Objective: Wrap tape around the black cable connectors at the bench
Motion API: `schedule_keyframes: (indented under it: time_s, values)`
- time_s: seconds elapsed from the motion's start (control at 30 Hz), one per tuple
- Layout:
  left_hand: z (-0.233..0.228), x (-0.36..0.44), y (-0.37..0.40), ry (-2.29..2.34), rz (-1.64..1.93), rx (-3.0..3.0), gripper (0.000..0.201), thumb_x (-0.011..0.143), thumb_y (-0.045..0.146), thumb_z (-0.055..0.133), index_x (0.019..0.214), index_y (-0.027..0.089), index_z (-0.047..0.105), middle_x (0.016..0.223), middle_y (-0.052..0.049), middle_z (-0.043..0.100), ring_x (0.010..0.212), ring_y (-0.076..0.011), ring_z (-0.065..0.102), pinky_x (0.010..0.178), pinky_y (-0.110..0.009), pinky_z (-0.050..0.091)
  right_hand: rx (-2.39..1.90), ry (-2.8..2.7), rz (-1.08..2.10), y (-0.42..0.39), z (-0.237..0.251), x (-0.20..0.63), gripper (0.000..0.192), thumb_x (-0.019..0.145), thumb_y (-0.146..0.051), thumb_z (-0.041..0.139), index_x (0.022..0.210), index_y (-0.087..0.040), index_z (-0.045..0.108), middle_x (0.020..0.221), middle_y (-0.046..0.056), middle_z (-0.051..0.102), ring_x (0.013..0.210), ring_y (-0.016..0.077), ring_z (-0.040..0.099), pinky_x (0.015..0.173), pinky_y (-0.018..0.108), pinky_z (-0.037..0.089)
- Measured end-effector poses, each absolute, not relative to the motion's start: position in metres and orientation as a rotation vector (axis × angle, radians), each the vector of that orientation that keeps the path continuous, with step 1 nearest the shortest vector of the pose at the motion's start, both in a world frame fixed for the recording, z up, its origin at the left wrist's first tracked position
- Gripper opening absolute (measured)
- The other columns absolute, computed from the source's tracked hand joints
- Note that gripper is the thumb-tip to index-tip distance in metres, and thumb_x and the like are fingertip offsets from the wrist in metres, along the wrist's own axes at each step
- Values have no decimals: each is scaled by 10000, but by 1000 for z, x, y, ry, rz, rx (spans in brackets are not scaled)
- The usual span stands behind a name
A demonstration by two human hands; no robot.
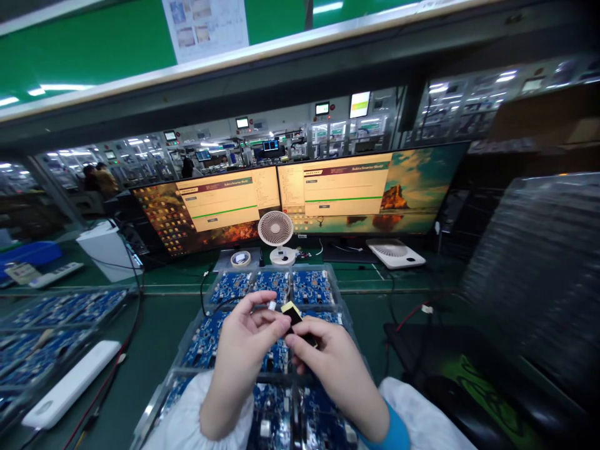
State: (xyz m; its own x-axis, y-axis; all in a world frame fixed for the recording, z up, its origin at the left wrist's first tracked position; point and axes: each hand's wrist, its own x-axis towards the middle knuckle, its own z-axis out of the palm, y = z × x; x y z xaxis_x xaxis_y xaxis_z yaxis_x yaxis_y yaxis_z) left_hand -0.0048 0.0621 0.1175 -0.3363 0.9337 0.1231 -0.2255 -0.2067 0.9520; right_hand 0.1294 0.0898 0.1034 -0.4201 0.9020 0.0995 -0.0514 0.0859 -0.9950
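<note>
Both hands meet above a clear tray (347,317) of blue circuit boards (274,284). Left hand (244,356) pinches a small white piece (271,305) at its fingertips. Right hand (334,365) grips a small black part with a yellow tab (294,312), just beside the white piece. Small desk fan (275,231) and two monitors (328,190) behind.

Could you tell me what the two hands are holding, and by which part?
Left hand pinches a small white piece at its lower end; right hand grips a small black-and-yellow part by its dark lower end.
</note>
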Motion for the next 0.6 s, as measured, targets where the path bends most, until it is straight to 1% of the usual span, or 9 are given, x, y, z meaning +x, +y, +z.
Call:
schedule_keyframes:
  time_s: [0.07, 0.17, 0.23, 0.3, 0.4, 0.6]
  values:
    - [116, -7, 62, 1144, 1685, 984, 406, 665, 143, 818, 1016, 152, 614, 647, -2, 721, 618, -116, 660, 636, -208, 527, -817, -1419, 1580, 90, 102, 128, 274, 778, -414, 678, 717, -152, 730, 622, -9, 604, 508, 128, 586, 498, 235, 466]
    - [115, -10, 63, 1140, 1682, 1004, 413, 700, 150, 797, 1059, 155, 592, 656, 14, 713, 607, -107, 654, 630, -209, 520, -760, -1216, 1737, 90, 99, 126, 413, 732, -562, 697, 762, -153, 740, 656, 6, 646, 563, 143, 620, 546, 253, 513]
    - [115, -10, 63, 1141, 1676, 1004, 405, 711, 155, 790, 1064, 152, 592, 662, 19, 709, 612, -102, 650, 629, -202, 513, -757, -1146, 1773, 90, 98, 125, 455, 692, -598, 722, 763, -150, 743, 659, 10, 657, 574, 145, 628, 565, 258, 526]
    - [115, -10, 63, 1140, 1668, 1002, 396, 713, 158, 790, 1059, 147, 598, 673, 17, 711, 636, -98, 651, 640, -192, 507, -750, -1106, 1806, 90, 98, 125, 456, 669, -594, 749, 751, -146, 744, 631, 7, 653, 561, 141, 624, 566, 256, 526]
    - [116, -10, 63, 1138, 1666, 990, 398, 700, 150, 797, 1048, 142, 605, 669, 14, 711, 658, -94, 649, 652, -182, 501, -737, -1080, 1829, 89, 100, 126, 427, 652, -565, 778, 746, -150, 742, 640, 0, 643, 550, 134, 613, 557, 259, 530]
    - [115, -10, 62, 1125, 1675, 984, 414, 686, 147, 805, 1058, 143, 623, 655, 19, 694, 641, -89, 629, 643, -182, 499, -727, -1260, 1739, 89, 102, 126, 351, 731, -495, 723, 691, -147, 701, 624, -4, 608, 573, 141, 591, 565, 261, 505]
